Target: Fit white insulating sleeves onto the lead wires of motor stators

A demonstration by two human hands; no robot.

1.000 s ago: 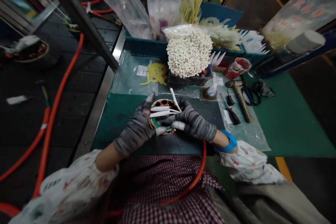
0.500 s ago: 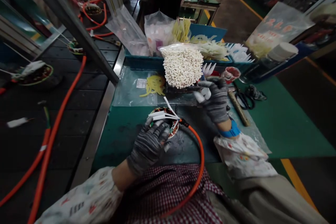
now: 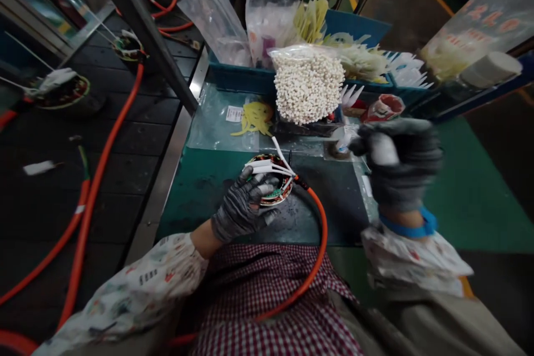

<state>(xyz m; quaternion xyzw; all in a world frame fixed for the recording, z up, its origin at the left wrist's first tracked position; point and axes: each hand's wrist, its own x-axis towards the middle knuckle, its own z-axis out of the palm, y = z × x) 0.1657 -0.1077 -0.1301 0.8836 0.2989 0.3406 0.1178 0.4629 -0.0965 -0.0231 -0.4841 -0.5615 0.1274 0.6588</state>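
Note:
A round wound stator [image 3: 282, 197] with copper and green windings lies on the table mat, white-sleeved wires fanned across its top. From those wires an orange cable [image 3: 324, 222] curves down over my lap. My left hand [image 3: 246, 203], in a grey striped glove, grips the stator's near left rim, fingertips reaching over its edge. To the right, above the table, my right hand [image 3: 398, 164] is raised with its fingers curled closed and blurred. A thin pale streak shows left of its fingertips, but what they hold I cannot make out. Beside that hand stands a small container with a white label [image 3: 342, 142].
Behind the stator sits a bag of short white pieces [image 3: 308, 86]. Yellow strips [image 3: 252, 118] lie on plastic at its left. A blue bin [image 3: 237, 78] holds more bags and ties. A red cup [image 3: 384, 107] and a white-capped bottle [image 3: 490, 75] stand right. A metal post [image 3: 146, 39] rises left.
My right hand has moved right and up from beside the bag of white pieces, its fingers now curled. My left hand stays at the stator, its fingers shifted slightly. The view has tilted down.

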